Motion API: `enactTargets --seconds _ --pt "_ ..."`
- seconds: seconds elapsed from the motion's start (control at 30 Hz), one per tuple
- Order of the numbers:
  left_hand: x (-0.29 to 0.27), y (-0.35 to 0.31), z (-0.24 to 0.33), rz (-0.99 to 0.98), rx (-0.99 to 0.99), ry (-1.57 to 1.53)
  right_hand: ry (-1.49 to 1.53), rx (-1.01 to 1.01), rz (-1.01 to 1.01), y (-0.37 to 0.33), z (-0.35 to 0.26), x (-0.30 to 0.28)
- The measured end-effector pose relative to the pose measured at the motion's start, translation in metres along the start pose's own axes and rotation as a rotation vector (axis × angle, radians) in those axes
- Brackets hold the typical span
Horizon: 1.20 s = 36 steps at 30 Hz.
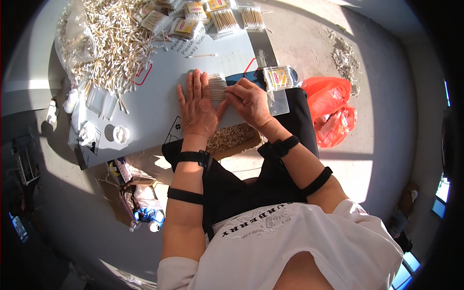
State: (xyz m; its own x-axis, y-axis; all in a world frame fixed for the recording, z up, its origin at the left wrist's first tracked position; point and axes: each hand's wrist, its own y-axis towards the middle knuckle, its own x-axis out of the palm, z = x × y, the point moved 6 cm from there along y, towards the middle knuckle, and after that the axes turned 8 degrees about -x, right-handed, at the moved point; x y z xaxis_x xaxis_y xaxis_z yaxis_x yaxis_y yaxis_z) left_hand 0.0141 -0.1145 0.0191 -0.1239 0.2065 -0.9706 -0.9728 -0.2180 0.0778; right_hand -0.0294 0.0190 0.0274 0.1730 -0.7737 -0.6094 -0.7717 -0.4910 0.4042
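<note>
On the grey table a flat row of cotton swabs [217,86] lies between my two hands. My left hand [197,106] rests flat along the row's left side, fingers stretched and thumb reaching toward its near end. At the right side of the row, my right hand [251,102] is closed in a pinch, its fingertips touching the swab ends. Whatever it pinches is hidden by the fingers. A filled pack of cotton swabs [278,78] lies just beyond my right hand, at the table's right edge. One loose cotton swab [203,55] lies farther back.
A large heap of loose swabs [113,38] covers the far left. Several filled packs [224,20] stand along the back. Clear plastic sleeves [102,102] and a white round container [121,134] sit at left. A red plastic bag [331,99] hangs right; an open box [234,140] stands below.
</note>
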Motion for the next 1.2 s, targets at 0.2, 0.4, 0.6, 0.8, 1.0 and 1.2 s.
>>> enactTargets --seconds 0.2,0.4,0.6,0.8,1.0,1.2 --pt "0.001 -0.0003 -0.0007 0.005 -0.01 -0.005 0.002 0.098 -0.024 0.0017 0.0002 0.0006" --pt "-0.0003 0.0002 0.0005 0.017 -0.001 0.014 -0.063 0.05 0.003 0.0032 -0.0017 0.0003" --pt "0.0011 0.0001 -0.0012 -0.001 -0.01 0.006 -0.057 0.033 -0.011 0.0043 -0.0013 0.0021" --pt "0.0015 0.0003 -0.0013 0.012 -0.011 0.015 -0.027 0.14 -0.037 0.0068 -0.0009 0.0022" --pt "0.0014 0.0008 -0.0009 0.011 -0.015 0.02 -0.083 0.101 -0.011 0.0084 -0.0006 0.0024" --pt "0.0017 0.0012 -0.0007 0.007 -0.015 0.012 -0.12 0.095 -0.035 0.0092 -0.0004 0.0033"
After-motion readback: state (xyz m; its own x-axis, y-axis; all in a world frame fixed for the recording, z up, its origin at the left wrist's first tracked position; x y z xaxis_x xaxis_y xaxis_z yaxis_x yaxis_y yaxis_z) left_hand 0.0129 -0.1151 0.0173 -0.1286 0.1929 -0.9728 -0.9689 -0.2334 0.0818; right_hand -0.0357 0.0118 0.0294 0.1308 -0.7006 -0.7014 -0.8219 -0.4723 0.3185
